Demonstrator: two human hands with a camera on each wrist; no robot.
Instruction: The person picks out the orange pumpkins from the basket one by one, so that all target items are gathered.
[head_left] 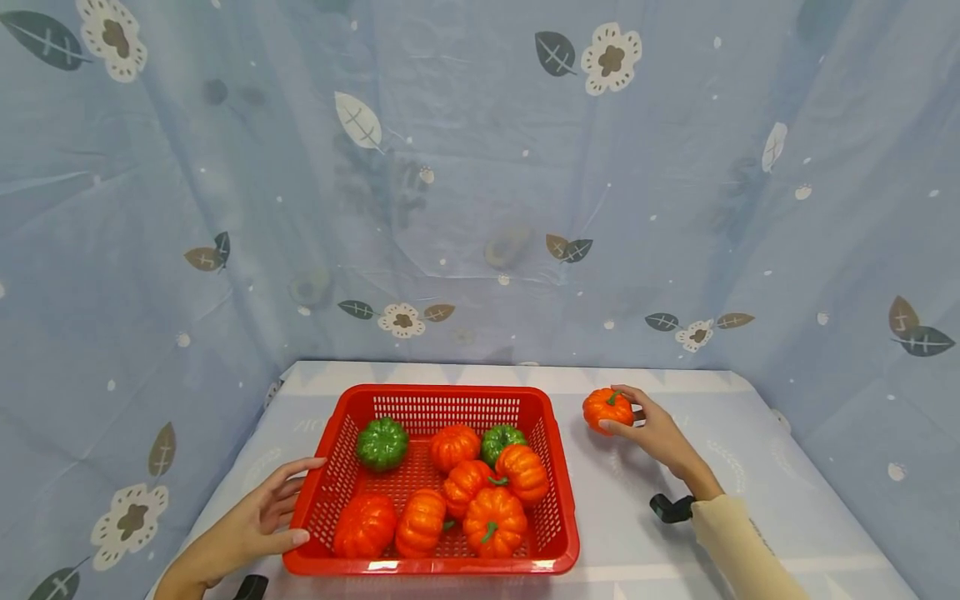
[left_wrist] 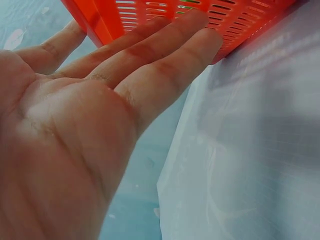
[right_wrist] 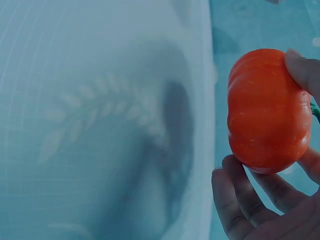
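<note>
My right hand (head_left: pixel 660 435) pinches a small orange toy pumpkin (head_left: pixel 606 410) with a green stem, right of the basket. Thumb and fingers press its sides in the right wrist view, where the pumpkin (right_wrist: pixel 269 112) shows apart from its shadow on the table. At the left, my left hand (head_left: pixel 258 518) touches the red plastic basket (head_left: pixel 427 567), thumb and forefinger at its rim. In the left wrist view its other fingers (left_wrist: pixel 170 75) lie nearly straight against the slotted wall. Inside the basket are several orange pumpkins (head_left: pixel 495 521) and two green ones, one of them a green pumpkin (head_left: pixel 382 444) at back left.
The basket stands on a white-covered table (head_left: pixel 630 533) with faint leaf prints. A blue curtain (head_left: pixel 480 208) with flowers and leaves hangs behind the table and along both sides. A black device (head_left: pixel 671 508) is at my right wrist.
</note>
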